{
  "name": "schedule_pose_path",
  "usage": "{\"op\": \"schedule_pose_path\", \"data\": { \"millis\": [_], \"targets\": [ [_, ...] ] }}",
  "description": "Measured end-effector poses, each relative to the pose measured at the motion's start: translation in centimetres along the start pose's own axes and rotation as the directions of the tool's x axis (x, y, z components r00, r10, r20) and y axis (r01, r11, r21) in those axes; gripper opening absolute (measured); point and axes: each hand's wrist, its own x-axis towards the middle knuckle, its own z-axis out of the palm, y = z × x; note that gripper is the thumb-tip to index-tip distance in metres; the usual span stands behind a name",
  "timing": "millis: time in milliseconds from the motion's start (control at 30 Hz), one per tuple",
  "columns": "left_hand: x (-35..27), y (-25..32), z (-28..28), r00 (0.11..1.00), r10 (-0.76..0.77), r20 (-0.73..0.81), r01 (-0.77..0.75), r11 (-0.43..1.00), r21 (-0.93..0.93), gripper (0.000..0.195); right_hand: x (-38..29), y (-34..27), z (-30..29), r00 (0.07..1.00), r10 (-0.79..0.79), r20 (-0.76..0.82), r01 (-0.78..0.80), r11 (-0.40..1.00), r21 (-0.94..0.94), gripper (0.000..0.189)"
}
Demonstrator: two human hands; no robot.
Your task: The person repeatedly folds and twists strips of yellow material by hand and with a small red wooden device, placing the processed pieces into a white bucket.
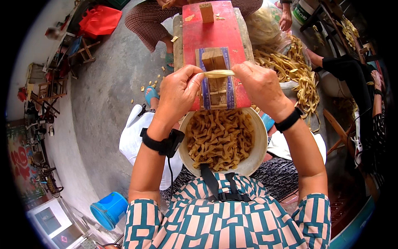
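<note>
Stretched between my two hands is a short, pale yellow strip of pliable, sheet-like material (218, 73). My left hand (183, 88) pinches one end between thumb and fingers, and my right hand (259, 84) grips the other end. The strip crosses just in front of an upright wooden block (214, 59), above a red board (217, 34). That block stands on a wooden base (218, 101) with purple strips along both sides. Below my hands, a round pale basin (260, 137) at my lap holds many brown, pinched or knotted pieces (220, 138).
A second wooden block (206, 13) stands at the board's far end, where another person sits. Long yellow strips (289, 65) lie heaped on the right, near a plastic bag (267, 26). A blue bucket (108, 210) is at lower left. Small scraps (150, 83) dot the floor.
</note>
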Motion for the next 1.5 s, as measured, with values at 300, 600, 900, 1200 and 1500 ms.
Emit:
{"op": "schedule_pose_path", "data": {
  "millis": [300, 600, 900, 1200, 1500],
  "targets": [
    [-4.3, 0.6, -1.0, 0.998, -0.015, 0.065, 0.020, 0.997, -0.080, 0.020, -5.3, 0.9, -1.0, 0.989, 0.143, 0.025, -0.145, 0.980, 0.135, 0.015],
    [-9.7, 4.7, 0.7, 0.854, -0.137, 0.502, 0.431, 0.727, -0.535, 0.035, -3.2, -7.8, -4.7, 0.958, -0.283, 0.037, 0.279, 0.956, 0.093, 0.033],
    [-13.5, 7.1, -0.5, 0.839, -0.078, 0.539, 0.486, 0.552, -0.677, 0.029, -4.9, -6.4, -7.4, 0.959, -0.284, 0.011, 0.280, 0.950, 0.136, 0.039],
    [-14.5, 6.3, -1.3, 0.930, 0.293, 0.220, 0.103, 0.369, -0.924, 0.033, -9.6, -11.9, -4.1, 0.987, -0.052, 0.150, -0.078, 0.665, 0.743, 0.024],
    [-15.4, 6.5, 3.9, 0.771, 0.609, 0.186, -0.623, 0.661, 0.418, 0.022, -10.6, -11.1, -3.9, 0.751, -0.058, 0.658, -0.660, -0.017, 0.751, 0.036]
  ]
}}
